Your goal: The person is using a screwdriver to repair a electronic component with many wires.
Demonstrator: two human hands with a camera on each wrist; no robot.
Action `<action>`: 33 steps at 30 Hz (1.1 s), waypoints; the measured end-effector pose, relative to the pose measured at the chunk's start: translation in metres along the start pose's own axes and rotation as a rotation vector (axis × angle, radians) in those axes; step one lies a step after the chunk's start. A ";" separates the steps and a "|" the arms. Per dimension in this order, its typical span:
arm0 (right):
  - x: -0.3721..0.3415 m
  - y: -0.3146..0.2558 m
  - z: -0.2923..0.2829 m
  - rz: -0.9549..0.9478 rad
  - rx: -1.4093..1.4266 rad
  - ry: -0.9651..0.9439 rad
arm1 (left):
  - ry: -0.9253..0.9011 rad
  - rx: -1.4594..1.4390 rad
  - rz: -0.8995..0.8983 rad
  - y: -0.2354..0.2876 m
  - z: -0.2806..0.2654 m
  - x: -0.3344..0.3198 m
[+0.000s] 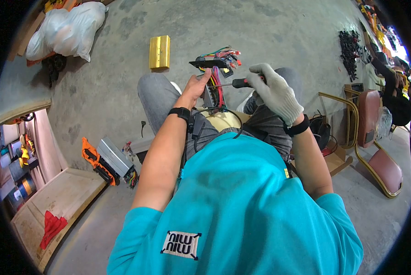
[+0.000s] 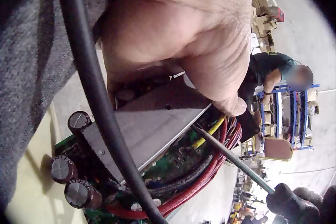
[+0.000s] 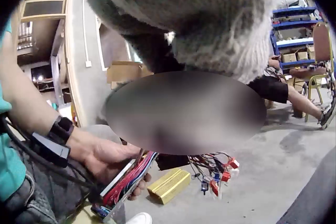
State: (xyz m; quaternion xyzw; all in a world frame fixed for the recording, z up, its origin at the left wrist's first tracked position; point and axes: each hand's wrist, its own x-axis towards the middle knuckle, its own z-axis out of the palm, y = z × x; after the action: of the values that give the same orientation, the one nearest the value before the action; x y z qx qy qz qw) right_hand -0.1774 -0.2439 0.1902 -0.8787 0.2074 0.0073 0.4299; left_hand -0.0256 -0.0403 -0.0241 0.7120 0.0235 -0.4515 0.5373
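My bare left hand (image 1: 195,89) grips a green circuit board (image 2: 181,158) by its grey metal heat sink (image 2: 152,124), with the thumb along the near end. Round brown capacitors (image 2: 84,195) stand at one end of the board, and red and yellow wires (image 2: 207,179) run along its side to a black panel (image 1: 200,64). In a white knit glove, my right hand (image 1: 275,94) holds a screwdriver (image 1: 240,83) by its black and red handle. The screwdriver's shaft (image 2: 239,161) reaches to the heat sink's edge, close beside the wires.
A gold metal box (image 1: 159,52) lies on the concrete floor ahead. To the left are a silver box (image 1: 115,157), an orange-and-black item (image 1: 95,160) and a white plastic bag (image 1: 74,30). A chair (image 1: 368,119) stands right. A black cable (image 2: 94,87) crosses before the board.
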 end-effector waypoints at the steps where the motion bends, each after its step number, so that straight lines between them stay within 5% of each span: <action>1: 0.002 -0.001 -0.003 0.102 0.110 -0.088 | -0.024 -0.011 -0.003 0.000 -0.001 0.000; 3: 0.003 0.003 -0.004 0.203 0.222 -0.178 | -0.046 -0.022 -0.007 -0.002 -0.002 0.002; 5: 0.000 0.012 0.000 -0.195 0.152 -0.049 | -0.008 -0.003 -0.015 -0.007 -0.002 0.007; 6: -0.001 0.011 0.001 -0.195 0.152 -0.049 | -0.009 -0.003 -0.015 -0.005 -0.001 0.004; 9: -0.001 0.001 0.000 -0.121 0.110 -0.013 | 0.003 0.000 -0.009 -0.001 -0.001 0.000; 11: 0.003 -0.010 -0.009 0.262 0.217 -0.167 | -0.016 -0.017 0.007 -0.005 -0.001 0.006; 12: 0.003 -0.004 -0.007 0.261 0.218 -0.167 | -0.015 -0.016 0.008 -0.003 -0.001 0.003; 14: 0.002 0.014 0.001 -0.133 0.092 -0.036 | -0.009 0.006 -0.003 0.006 -0.001 -0.007; 18: 0.001 0.010 0.000 -0.148 0.121 -0.044 | -0.047 -0.013 0.010 0.012 0.001 -0.014; 20: 0.002 0.000 -0.002 0.200 0.126 -0.120 | 0.026 -0.007 0.020 0.008 0.003 -0.010; 21: 0.002 0.002 -0.002 0.200 0.126 -0.119 | 0.025 -0.007 0.021 0.008 0.004 -0.011; 27: 0.001 0.022 0.004 -0.209 0.076 -0.022 | -0.020 0.000 0.017 0.013 0.001 -0.015; 30: -0.001 0.006 0.001 -0.138 0.055 0.005 | 0.051 0.009 0.023 0.001 0.002 -0.004; 32: 0.000 -0.009 -0.007 0.229 0.218 -0.157 | 0.055 0.005 0.020 0.007 0.004 -0.010; 33: 0.000 -0.003 -0.005 0.228 0.218 -0.157 | 0.055 0.005 0.020 0.012 0.005 -0.014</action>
State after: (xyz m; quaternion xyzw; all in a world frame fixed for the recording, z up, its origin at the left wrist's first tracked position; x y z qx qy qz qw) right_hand -0.1774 -0.2458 0.1954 -0.7943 0.2712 0.1022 0.5339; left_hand -0.0308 -0.0426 -0.0059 0.7257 0.0301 -0.4263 0.5392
